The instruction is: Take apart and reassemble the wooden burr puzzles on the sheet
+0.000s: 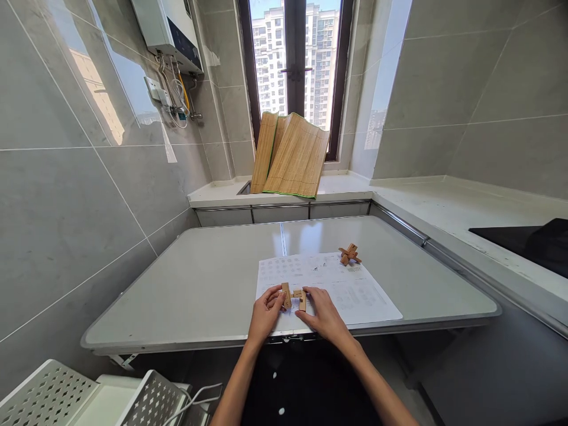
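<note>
Near the table's front edge, my left hand [268,310] pinches a light wooden puzzle piece [286,294] between thumb and fingers. Facing it, my right hand [323,309] grips another notched wooden piece [302,300]. Between the two lies a small wooden part [296,293]; I cannot tell whether it is joined to either one. All of this is over a white printed sheet [373,302] with rows of faint diagrams. At the sheet's far right corner sits a darker brown interlocking wooden burr puzzle [349,254], its bars crossing, apart from both hands.
The sheet lies on a pale folding table [190,284] with a centre seam. Behind it, a bamboo mat [297,154] leans at the window on a white counter [346,183]. Perforated white racks [48,390] stand at lower left. A black object [532,242] rests on the right counter.
</note>
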The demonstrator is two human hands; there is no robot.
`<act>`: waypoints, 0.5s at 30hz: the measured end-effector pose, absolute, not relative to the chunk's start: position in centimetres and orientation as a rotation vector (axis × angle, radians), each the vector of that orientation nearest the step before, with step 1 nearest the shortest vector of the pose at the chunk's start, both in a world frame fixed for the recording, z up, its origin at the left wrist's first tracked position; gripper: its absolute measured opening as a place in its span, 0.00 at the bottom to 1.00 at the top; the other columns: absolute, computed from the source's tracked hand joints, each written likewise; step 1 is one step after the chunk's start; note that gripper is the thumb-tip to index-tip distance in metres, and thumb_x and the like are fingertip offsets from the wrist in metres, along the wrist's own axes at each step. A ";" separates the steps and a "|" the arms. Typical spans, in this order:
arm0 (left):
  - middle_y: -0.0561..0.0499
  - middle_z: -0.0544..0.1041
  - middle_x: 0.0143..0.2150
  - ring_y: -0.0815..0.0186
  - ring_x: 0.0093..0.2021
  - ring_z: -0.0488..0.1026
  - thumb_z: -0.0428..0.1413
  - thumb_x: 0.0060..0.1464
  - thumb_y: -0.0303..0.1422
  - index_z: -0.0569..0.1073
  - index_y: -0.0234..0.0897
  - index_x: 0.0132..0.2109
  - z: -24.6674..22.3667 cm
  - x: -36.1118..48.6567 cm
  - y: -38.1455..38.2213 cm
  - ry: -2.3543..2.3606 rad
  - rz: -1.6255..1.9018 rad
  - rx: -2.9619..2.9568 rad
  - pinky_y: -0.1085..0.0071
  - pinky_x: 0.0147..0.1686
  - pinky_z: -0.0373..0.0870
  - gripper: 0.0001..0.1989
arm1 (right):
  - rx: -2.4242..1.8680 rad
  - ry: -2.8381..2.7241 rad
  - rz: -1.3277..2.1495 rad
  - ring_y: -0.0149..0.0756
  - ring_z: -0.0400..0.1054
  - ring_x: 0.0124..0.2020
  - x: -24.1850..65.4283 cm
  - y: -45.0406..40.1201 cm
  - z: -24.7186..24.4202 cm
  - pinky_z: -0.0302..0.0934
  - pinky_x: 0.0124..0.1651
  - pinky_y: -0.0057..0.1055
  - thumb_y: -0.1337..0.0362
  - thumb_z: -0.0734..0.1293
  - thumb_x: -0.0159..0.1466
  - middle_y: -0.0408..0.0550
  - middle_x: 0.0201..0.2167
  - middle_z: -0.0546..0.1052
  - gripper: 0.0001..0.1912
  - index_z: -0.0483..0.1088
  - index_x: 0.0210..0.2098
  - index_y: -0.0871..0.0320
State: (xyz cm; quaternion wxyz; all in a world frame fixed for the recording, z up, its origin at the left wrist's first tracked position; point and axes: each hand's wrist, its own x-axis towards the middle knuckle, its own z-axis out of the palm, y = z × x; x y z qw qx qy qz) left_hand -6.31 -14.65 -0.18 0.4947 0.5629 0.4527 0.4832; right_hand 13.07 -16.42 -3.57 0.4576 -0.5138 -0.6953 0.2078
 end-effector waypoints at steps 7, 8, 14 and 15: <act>0.44 0.83 0.51 0.52 0.51 0.79 0.60 0.57 0.49 0.79 0.38 0.52 0.0 -6.3 -14.7 1.116 1.162 1.431 0.65 0.43 0.77 0.23 | -1.116 -1.758 0.586 0.42 0.73 0.43 14.3 -16.5 -1.8 0.73 0.46 0.42 0.69 0.71 0.59 0.53 0.59 0.66 0.33 0.63 0.62 0.50; 0.44 0.83 0.51 0.53 0.51 0.79 0.59 0.57 0.50 0.79 0.39 0.51 0.0 -6.4 -14.7 1.119 1.163 1.446 0.65 0.44 0.76 0.23 | -1.079 -1.772 0.575 0.42 0.73 0.44 14.2 -16.6 -1.4 0.73 0.47 0.42 0.70 0.70 0.59 0.53 0.59 0.66 0.32 0.63 0.61 0.50; 0.47 0.83 0.43 0.59 0.40 0.77 0.53 0.63 0.51 0.80 0.38 0.52 0.1 -6.7 -14.9 1.113 1.131 1.522 0.68 0.39 0.72 0.24 | -0.880 -1.983 0.477 0.44 0.70 0.54 13.1 -17.3 0.9 0.72 0.55 0.42 0.74 0.63 0.64 0.52 0.60 0.67 0.31 0.61 0.64 0.47; 0.48 0.83 0.40 0.61 0.37 0.76 0.52 0.63 0.51 0.80 0.37 0.53 0.1 -6.7 -15.0 1.108 1.121 1.528 0.69 0.37 0.71 0.25 | -0.864 -2.016 0.454 0.44 0.70 0.56 13.0 -17.4 1.1 0.70 0.57 0.43 0.74 0.63 0.65 0.51 0.60 0.67 0.31 0.60 0.65 0.47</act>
